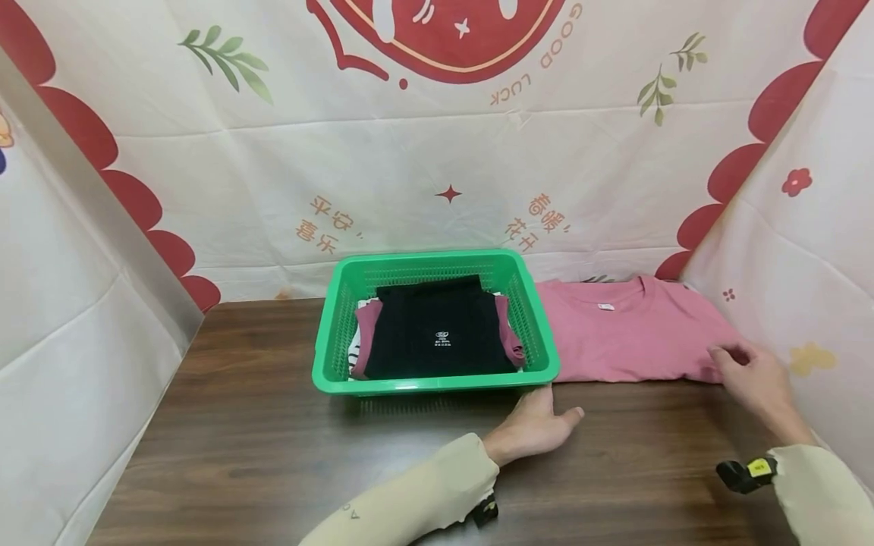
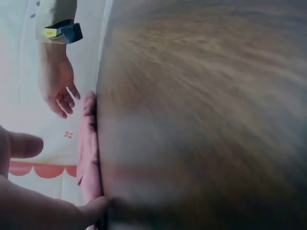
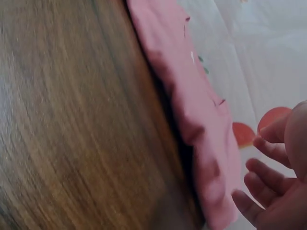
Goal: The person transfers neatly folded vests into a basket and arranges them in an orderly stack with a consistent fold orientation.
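A pink T-shirt (image 1: pixel 614 334), folded into a wide strip with its neckline at the back, lies on the table to the right of a green basket (image 1: pixel 437 387). My left hand (image 1: pixel 536 425) is at the basket's front right corner, thumb spread away and fingers partly hidden by the rim. In the left wrist view its fingertips reach the front edge of the shirt (image 2: pixel 88 148). Just above the shirt's right end is my right hand (image 1: pixel 758 379), fingers loosely bent and holding nothing. The right wrist view shows these fingers (image 3: pixel 261 182) apart from the cloth.
Inside the basket lies a folded black garment (image 1: pixel 437 326) with a small white print, over pink and black-and-white cloth. A brown wooden table (image 1: pixel 246 455) carries everything. Printed white curtains (image 1: pixel 437 167) hang behind and along both sides, close to the shirt's right end.
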`<state>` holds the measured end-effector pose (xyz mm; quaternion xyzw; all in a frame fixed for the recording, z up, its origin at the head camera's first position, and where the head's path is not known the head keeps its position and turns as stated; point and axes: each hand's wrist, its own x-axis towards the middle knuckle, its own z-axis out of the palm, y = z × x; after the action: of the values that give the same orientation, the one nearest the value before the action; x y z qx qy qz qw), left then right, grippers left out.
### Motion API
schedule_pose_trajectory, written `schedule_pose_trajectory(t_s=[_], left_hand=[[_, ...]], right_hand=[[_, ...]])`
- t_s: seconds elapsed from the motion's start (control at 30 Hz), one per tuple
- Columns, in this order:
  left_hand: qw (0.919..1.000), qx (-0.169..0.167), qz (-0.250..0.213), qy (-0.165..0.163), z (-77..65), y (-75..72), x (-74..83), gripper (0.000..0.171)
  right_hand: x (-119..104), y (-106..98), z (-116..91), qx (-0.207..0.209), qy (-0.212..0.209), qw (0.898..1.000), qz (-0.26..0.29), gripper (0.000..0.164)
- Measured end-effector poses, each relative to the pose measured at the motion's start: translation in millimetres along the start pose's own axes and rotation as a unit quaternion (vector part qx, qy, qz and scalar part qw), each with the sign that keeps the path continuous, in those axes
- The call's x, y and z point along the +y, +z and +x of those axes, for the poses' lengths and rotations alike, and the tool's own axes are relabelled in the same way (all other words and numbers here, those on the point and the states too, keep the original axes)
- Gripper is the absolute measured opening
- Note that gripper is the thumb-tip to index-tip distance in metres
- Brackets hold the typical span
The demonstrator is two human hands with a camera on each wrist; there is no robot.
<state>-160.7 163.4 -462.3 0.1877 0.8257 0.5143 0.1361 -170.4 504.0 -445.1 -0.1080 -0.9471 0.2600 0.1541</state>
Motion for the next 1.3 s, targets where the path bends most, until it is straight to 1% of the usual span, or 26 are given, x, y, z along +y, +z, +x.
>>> schedule_pose_trajectory(t_s=[0.07, 0.2, 0.3, 0.37, 0.43, 0.53, 0.67, 0.73, 0.8, 0.9, 0.97, 1.1, 1.23, 1.3], left_hand=[[0.9998, 0.015, -0.012, 0.002, 2.2, 5.9, -1.6, 0.078], [0.9982, 0.049, -0.028, 0.018, 5.6, 16.7, -5.6, 0.082], [0.9958, 0.073, -0.045, 0.033, 8.9, 20.7, -5.8, 0.078], [0.9943, 0.082, -0.06, 0.031, 10.8, 21.8, -4.6, 0.072], [0.993, 0.092, -0.073, 0.017, 12.3, 23.1, -3.3, 0.064], [0.9901, 0.103, -0.091, -0.028, 12.3, 25.8, -1.0, 0.054], [0.9819, 0.121, -0.125, -0.076, 13.3, 29.7, 0.8, 0.042], [0.9769, 0.133, -0.146, -0.082, 14.8, 30.8, 1.1, 0.037], [0.9732, 0.141, -0.158, -0.089, 16.3, 31.0, 1.3, 0.028], [0.9715, 0.15, -0.157, -0.095, 17.9, 30.1, 1.7, 0.014], [0.9719, 0.153, -0.149, -0.098, 18.0, 29.3, 1.9, 0.014], [0.9717, 0.161, -0.147, -0.092, 17.2, 28.8, 2.2, 0.017], [0.9701, 0.165, -0.147, -0.1, 16.1, 29.0, 3.3, 0.02], [0.9692, 0.172, -0.145, -0.1, 15.7, 28.7, 4.5, 0.023]], right_hand=[[4.0, 0.8, -1.4, -0.005, 0.008, 1.0, 0.001, 0.041], [10.6, 4.1, -4.0, 0.008, 0.03, 1.0, 0.001, 0.04], [14.4, 5.7, -4.8, 0.026, 0.054, 0.998, 0.008, 0.041], [16.2, 6.4, -5.2, 0.034, 0.069, 0.997, 0.012, 0.042], [17.0, 7.0, -6.1, 0.038, 0.082, 0.996, 0.008, 0.042], [17.4, 8.5, -8.1, 0.028, 0.102, 0.994, 0.012, 0.046], [17.6, 10.3, -7.8, 0.007, 0.118, 0.993, 0.03, 0.061], [17.5, 10.9, -6.6, -0.004, 0.125, 0.992, 0.036, 0.067], [17.0, 11.4, -5.5, -0.017, 0.134, 0.99, 0.042, 0.072], [17.1, 11.2, -5.0, -0.033, 0.148, 0.988, 0.043, 0.076], [17.1, 11.2, -5.2, -0.041, 0.157, 0.986, 0.037, 0.077], [17.5, 11.8, -6.0, -0.046, 0.166, 0.985, 0.023, 0.078], [19.1, 10.7, -7.7, -0.051, 0.169, 0.984, 0.019, 0.076], [20.0, 8.4, -8.7, -0.062, 0.169, 0.984, 0.011, 0.073]])
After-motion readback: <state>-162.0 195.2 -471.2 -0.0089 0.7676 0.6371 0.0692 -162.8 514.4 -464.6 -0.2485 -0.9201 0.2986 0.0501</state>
